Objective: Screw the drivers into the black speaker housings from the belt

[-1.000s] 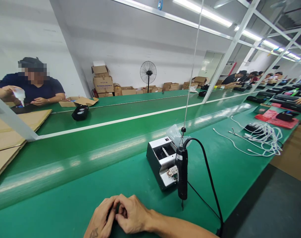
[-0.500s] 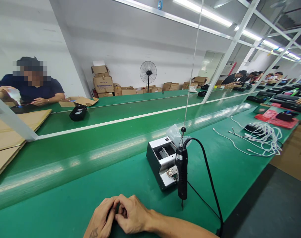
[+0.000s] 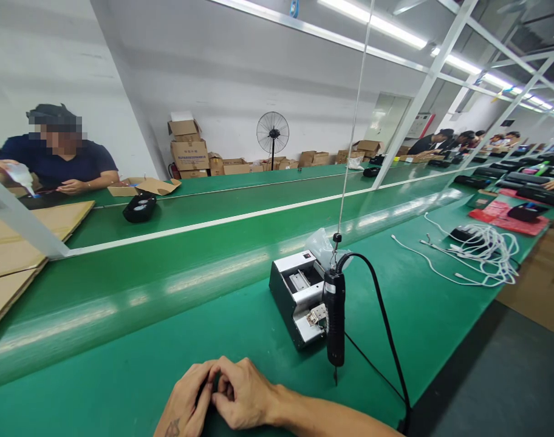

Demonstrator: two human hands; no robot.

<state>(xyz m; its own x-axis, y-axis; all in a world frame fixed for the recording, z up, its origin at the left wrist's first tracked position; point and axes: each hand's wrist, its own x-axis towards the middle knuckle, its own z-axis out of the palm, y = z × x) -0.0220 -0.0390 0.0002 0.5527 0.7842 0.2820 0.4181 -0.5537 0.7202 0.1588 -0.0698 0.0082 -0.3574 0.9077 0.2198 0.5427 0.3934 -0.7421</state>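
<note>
At the near edge of the green bench [image 3: 135, 370], my left hand [image 3: 186, 394] and my right hand [image 3: 243, 391] rest against each other, thumbs and fingertips meeting. Both are loosely closed, and I see nothing in either. Some of the left fingers are hidden. Right of them an electric screwdriver [image 3: 335, 318] hangs upright on a cable, its bit just above the bench and apart from my hands. Behind it stands a black-and-silver screw feeder [image 3: 286, 303], partly covered by the screwdriver.
White cables [image 3: 486, 255] lie bundled at the right, near a red sheet [image 3: 491, 212]. A clear plastic bag [image 3: 320, 246] sits behind the feeder. Across the green conveyor belt [image 3: 177, 261], a co-worker [image 3: 58, 158] holds a bottle [image 3: 20, 176]. A black device [image 3: 140, 207] lies on the far side.
My hands have not moved. The black device across the belt has shifted slightly left. The feeder's inner part has changed position. The co-worker's head and bottle have moved a little.
</note>
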